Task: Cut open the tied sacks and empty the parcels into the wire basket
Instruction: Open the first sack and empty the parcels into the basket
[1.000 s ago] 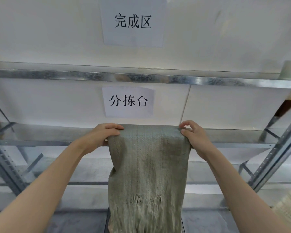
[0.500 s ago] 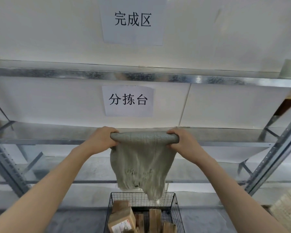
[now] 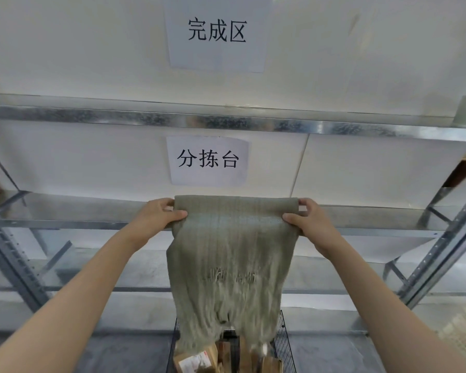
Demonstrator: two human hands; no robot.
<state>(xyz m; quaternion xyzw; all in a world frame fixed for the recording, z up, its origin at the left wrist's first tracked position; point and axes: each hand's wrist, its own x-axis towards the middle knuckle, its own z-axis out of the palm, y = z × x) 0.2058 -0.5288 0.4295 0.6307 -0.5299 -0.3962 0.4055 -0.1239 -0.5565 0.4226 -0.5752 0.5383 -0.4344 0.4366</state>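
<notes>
A grey-green woven sack (image 3: 228,265) hangs limp in front of me, held up by its top edge. My left hand (image 3: 156,219) pinches its upper left corner and my right hand (image 3: 308,220) pinches its upper right corner. The sack's ragged lower end dangles into a black wire basket (image 3: 287,343) at the bottom of the view. Brown cardboard parcels (image 3: 197,359) lie inside the basket, partly hidden by the sack.
A galvanised metal shelving rack (image 3: 226,125) stands right behind the sack, with slanted uprights at left (image 3: 11,265) and right (image 3: 441,254). Two paper signs (image 3: 207,160) hang on the white wall. A woven sack (image 3: 463,337) lies at the lower right.
The sack, bunched and raised half a second ago, now hangs longer again with its end down in the basket. Both hands kept their grip at the top corners.
</notes>
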